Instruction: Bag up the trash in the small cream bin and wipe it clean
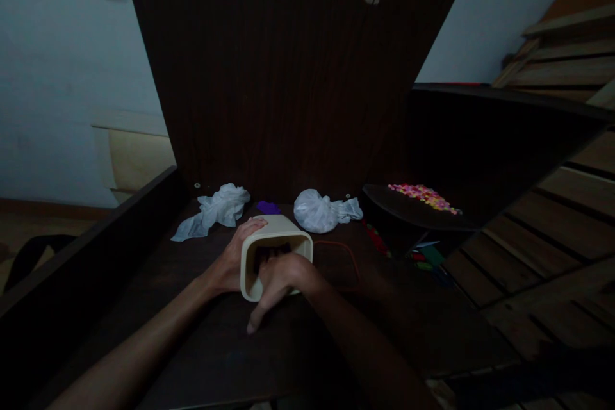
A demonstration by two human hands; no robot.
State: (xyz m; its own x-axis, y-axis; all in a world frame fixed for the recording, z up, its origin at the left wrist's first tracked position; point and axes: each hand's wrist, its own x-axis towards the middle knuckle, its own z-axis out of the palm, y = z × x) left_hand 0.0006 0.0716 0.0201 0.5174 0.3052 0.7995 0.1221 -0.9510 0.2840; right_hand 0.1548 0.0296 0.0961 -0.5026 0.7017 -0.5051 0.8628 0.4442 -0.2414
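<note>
While tilted on the dark desk (202, 346), cream container (276, 225) was gripped w/ left hand (240, 255); right hand (283, 272) reached inside, grasp unclear.

Cream container (278, 225) of smooth matt plastic, dark wood-grained panel (298, 77), thin crinkled white bags (314, 211).

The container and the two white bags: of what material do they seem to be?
The container: probably matte cream plastic, by its rounded corners and smooth, even wall. The left bag and right bag: likely thin plastic film, slightly glossy, by their crumpled, translucent folds.
</note>
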